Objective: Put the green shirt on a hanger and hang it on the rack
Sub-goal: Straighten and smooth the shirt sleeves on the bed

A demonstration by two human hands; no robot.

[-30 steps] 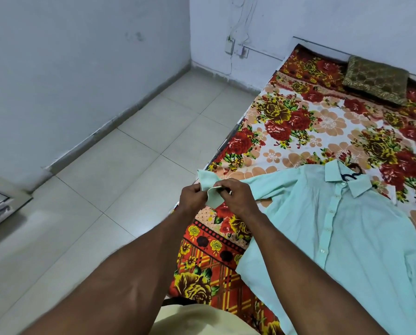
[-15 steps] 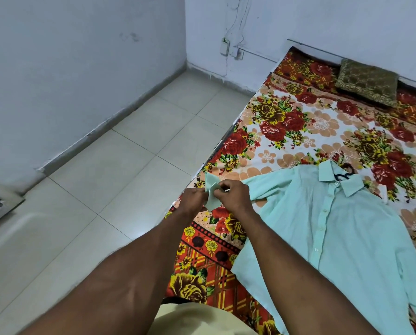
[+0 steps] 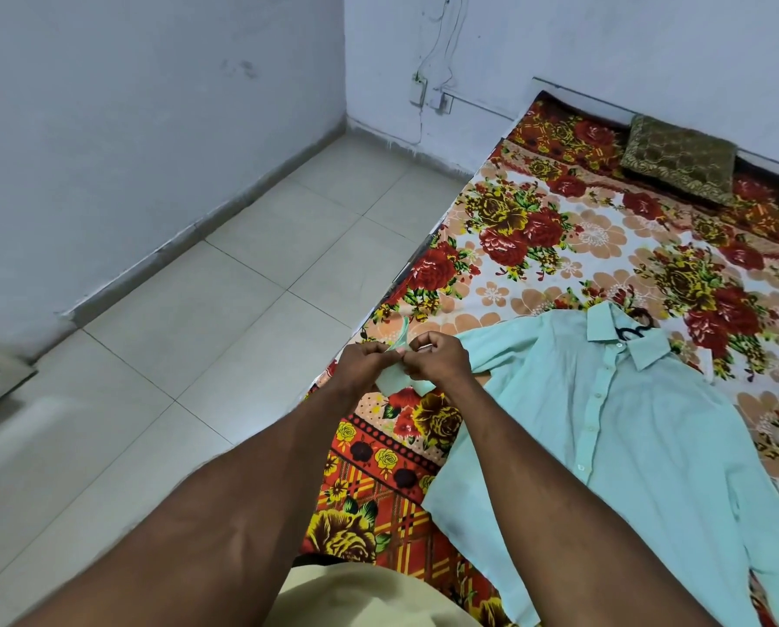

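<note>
1. Presently, green shirt (image 3: 641, 436): flat on floral bedspread (image 3: 537, 246), right of frame; thin, limp, light.
2. Left hand (image 3: 365, 362), right hand (image 3: 439, 357): both pinching the sleeve cuff (image 3: 399, 382), centre.
3. Hanger (image 3: 634, 325): hook at collar; best lifted there.

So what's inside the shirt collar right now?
A black hanger hook pokes out of the green shirt at its collar. The rest of the hanger is covered by fabric.

The pale green shirt (image 3: 641, 427) is spread flat, front up and buttoned, on the right of the floral bed. A black hanger (image 3: 634, 328) hook is seen at its collar. Its left cuff is raised.
</note>
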